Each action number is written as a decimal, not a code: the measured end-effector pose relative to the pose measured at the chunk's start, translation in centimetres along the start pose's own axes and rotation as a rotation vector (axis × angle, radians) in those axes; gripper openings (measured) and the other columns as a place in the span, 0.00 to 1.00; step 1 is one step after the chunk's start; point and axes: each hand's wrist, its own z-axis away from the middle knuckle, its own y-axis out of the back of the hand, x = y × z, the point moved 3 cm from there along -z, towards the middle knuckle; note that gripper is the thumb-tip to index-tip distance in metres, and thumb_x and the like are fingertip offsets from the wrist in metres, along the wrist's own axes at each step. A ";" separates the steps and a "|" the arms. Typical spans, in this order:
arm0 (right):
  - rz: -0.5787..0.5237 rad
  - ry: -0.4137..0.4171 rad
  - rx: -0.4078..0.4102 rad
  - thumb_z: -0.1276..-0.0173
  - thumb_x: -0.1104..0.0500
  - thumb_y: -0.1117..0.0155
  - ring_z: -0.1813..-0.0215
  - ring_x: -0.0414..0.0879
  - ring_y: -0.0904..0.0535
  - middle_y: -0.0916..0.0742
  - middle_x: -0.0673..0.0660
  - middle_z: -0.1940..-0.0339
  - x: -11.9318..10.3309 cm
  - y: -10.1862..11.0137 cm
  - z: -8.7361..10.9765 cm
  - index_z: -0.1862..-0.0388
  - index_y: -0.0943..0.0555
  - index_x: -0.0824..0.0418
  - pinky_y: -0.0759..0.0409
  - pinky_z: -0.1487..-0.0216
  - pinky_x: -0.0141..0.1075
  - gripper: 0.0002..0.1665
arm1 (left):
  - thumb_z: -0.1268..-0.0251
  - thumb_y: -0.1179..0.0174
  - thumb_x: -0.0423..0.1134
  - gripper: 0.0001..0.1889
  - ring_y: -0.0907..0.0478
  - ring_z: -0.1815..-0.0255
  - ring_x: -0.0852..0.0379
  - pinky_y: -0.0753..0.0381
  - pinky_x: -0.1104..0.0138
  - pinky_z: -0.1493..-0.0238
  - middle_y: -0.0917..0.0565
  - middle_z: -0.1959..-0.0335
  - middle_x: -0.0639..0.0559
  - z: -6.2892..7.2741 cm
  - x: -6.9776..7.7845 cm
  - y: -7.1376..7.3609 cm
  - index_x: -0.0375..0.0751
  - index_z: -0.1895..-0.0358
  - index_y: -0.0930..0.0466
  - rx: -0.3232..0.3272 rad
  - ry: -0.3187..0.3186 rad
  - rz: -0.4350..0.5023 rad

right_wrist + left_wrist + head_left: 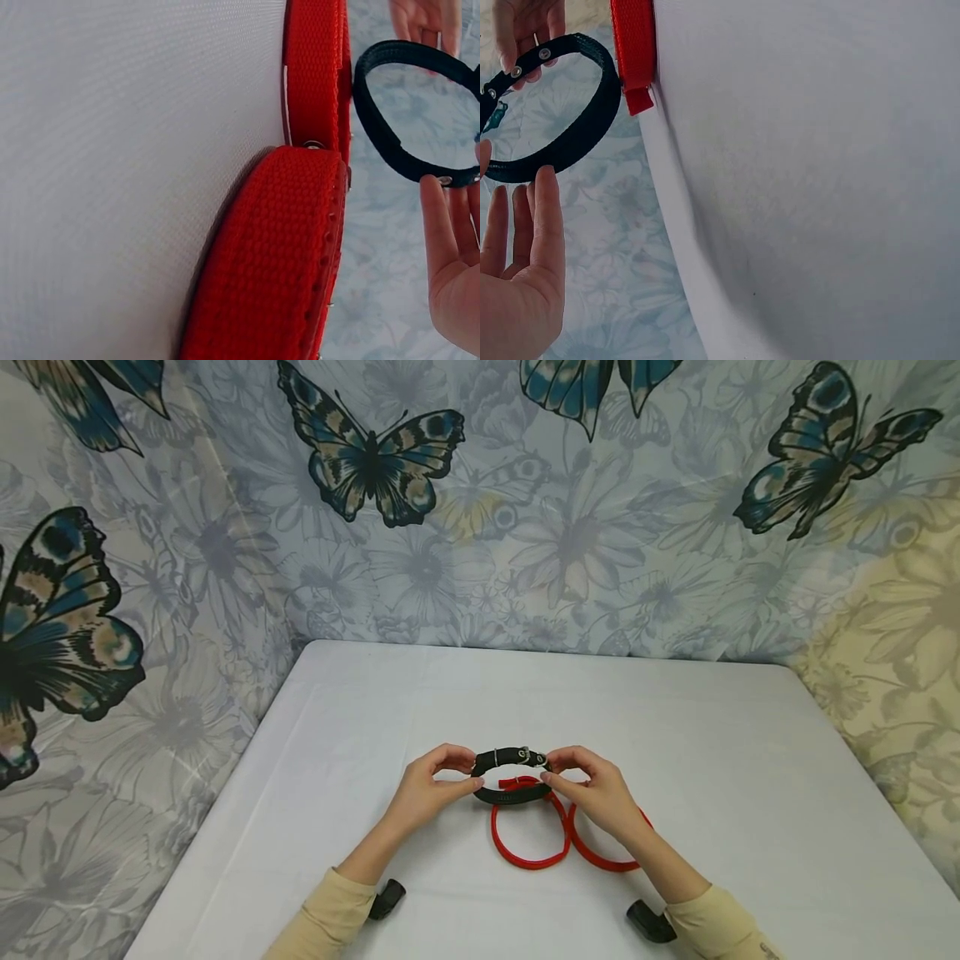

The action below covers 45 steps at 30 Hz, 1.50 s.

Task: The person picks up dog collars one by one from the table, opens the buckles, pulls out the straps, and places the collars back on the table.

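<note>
A black collar (pixel 512 796), buckled into a loop with metal fittings on its far side, is held above the white table by both hands. My left hand (pixel 423 789) pinches its left end between thumb and fingers, and my right hand (pixel 600 789) pinches its right end near the buckle. Metal eyelets show along the collar (pixel 600 124) in the left wrist view. Below and just behind the loop, a red collar (pixel 532 863) stands on the table as a ring. A second red collar (pixel 603 865) touches its right side, partly hidden by my right hand and wrist.
The white-covered table (pixel 375 710) stretches around the collars. Behind it and at both sides hangs a floral cloth with butterflies (pixel 371 468). A black wrist device (pixel 387 900) sits at the left wrist and another wrist device (pixel 649 922) at the right.
</note>
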 end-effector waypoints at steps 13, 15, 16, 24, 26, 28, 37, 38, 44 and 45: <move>-0.057 0.015 -0.023 0.39 0.56 0.26 0.55 0.44 0.20 0.15 0.51 0.61 0.9 -0.1 -0.3 0.54 0.18 0.54 0.16 0.61 0.36 0.15 | 0.45 0.27 0.37 0.14 0.19 0.54 0.56 0.17 0.67 0.59 0.15 0.59 0.54 0.0 0.5 0.0 0.48 0.54 0.16 -0.008 0.004 0.021; -0.065 0.025 -0.028 0.39 0.55 0.26 0.54 0.45 0.20 0.15 0.51 0.60 0.8 0.0 -0.3 0.53 0.18 0.52 0.16 0.60 0.36 0.16 | 0.45 0.27 0.38 0.14 0.19 0.55 0.57 0.17 0.67 0.59 0.15 0.60 0.55 0.0 0.5 0.0 0.49 0.55 0.16 -0.014 0.002 0.015; -0.067 0.031 -0.030 0.40 0.54 0.26 0.54 0.46 0.20 0.15 0.50 0.60 0.6 0.0 -0.3 0.53 0.18 0.51 0.15 0.60 0.36 0.16 | 0.45 0.27 0.38 0.14 0.19 0.55 0.57 0.17 0.67 0.59 0.15 0.60 0.55 -0.1 0.5 0.0 0.50 0.55 0.16 -0.016 0.000 0.012; -0.047 0.078 -0.034 0.40 0.53 0.25 0.54 0.47 0.20 0.16 0.48 0.59 -0.5 0.2 -0.6 0.52 0.18 0.50 0.15 0.61 0.36 0.18 | 0.45 0.27 0.40 0.13 0.19 0.56 0.57 0.17 0.66 0.59 0.15 0.61 0.55 0.0 0.4 -0.1 0.50 0.56 0.16 -0.021 -0.016 -0.004; -0.045 0.089 -0.039 0.40 0.54 0.25 0.54 0.48 0.21 0.16 0.48 0.58 -0.6 0.2 -0.6 0.51 0.17 0.49 0.15 0.60 0.36 0.18 | 0.45 0.27 0.40 0.13 0.19 0.56 0.57 0.17 0.66 0.59 0.15 0.61 0.56 0.0 0.4 -0.2 0.50 0.56 0.16 -0.023 -0.016 -0.009; -0.042 0.109 -0.041 0.40 0.54 0.26 0.54 0.48 0.21 0.16 0.48 0.58 -0.6 0.3 -0.6 0.50 0.17 0.49 0.15 0.59 0.36 0.19 | 0.45 0.27 0.39 0.13 0.19 0.56 0.58 0.17 0.66 0.59 0.15 0.61 0.56 0.0 0.4 -0.3 0.50 0.56 0.17 -0.026 -0.017 -0.014; -0.038 0.220 -0.043 0.39 0.62 0.27 0.56 0.48 0.22 0.16 0.48 0.58 -1.0 0.3 -0.6 0.53 0.16 0.53 0.15 0.60 0.34 0.15 | 0.45 0.28 0.34 0.13 0.19 0.57 0.56 0.15 0.66 0.59 0.16 0.60 0.54 -0.3 1.1 -0.4 0.46 0.56 0.17 -0.055 -0.085 -0.031; -0.035 0.220 -0.042 0.39 0.61 0.27 0.56 0.47 0.22 0.16 0.48 0.58 -1.1 0.4 -0.6 0.53 0.16 0.52 0.15 0.60 0.34 0.15 | 0.45 0.28 0.33 0.14 0.19 0.56 0.56 0.15 0.66 0.59 0.17 0.60 0.54 -0.3 1.3 -0.4 0.46 0.56 0.17 -0.061 -0.091 -0.034; -0.028 0.209 -0.037 0.39 0.60 0.27 0.57 0.46 0.21 0.16 0.47 0.58 -1.2 0.5 -0.6 0.54 0.16 0.51 0.15 0.61 0.34 0.14 | 0.47 0.27 0.34 0.16 0.20 0.55 0.56 0.15 0.66 0.60 0.17 0.59 0.55 -1.0 2.6 -0.4 0.46 0.55 0.17 -0.113 -0.164 -0.080; -0.025 0.206 -0.034 0.39 0.60 0.27 0.56 0.45 0.21 0.16 0.47 0.58 -1.2 0.5 -0.6 0.54 0.16 0.51 0.15 0.61 0.34 0.14 | 0.47 0.26 0.35 0.16 0.20 0.56 0.57 0.15 0.67 0.60 0.17 0.59 0.56 -1.1 2.8 -0.4 0.46 0.54 0.17 -0.121 -0.175 -0.093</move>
